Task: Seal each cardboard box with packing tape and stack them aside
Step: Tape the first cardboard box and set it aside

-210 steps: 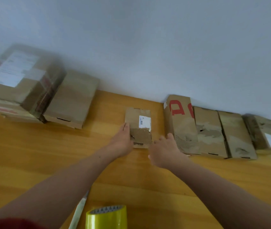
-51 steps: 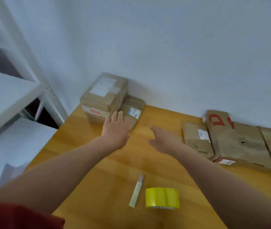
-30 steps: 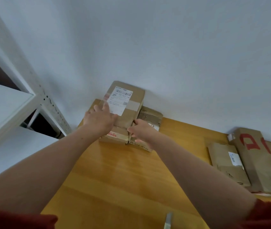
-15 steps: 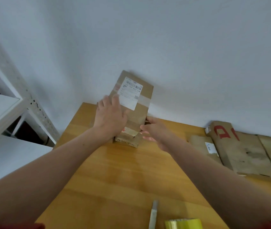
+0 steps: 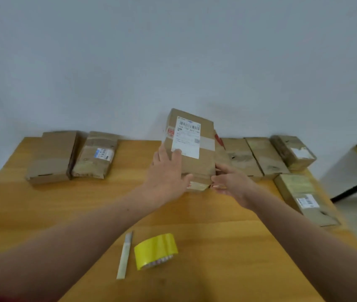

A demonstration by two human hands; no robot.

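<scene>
wooden table (image 5: 86, 203) | grey wall (image 5: 173, 51) | left grip (image 5: 166, 175), right grip (image 5: 232, 182) clamping labelled box (image 5: 203, 159)

I see a brown box (image 5: 197, 162) with a white label, tipped up. More boxes (image 5: 51, 155) lie flat on both sides. The yellow tape roll (image 5: 155, 250) lies nearer me.

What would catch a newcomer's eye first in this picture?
The labelled cardboard box stands out first, tilted up at the middle of the wooden table and held by the left hand and the right hand. Next is the bright yellow tape roll, lying nearer the viewer beside a slim pale cutter. A row of brown boxes lines the wall behind.
</scene>
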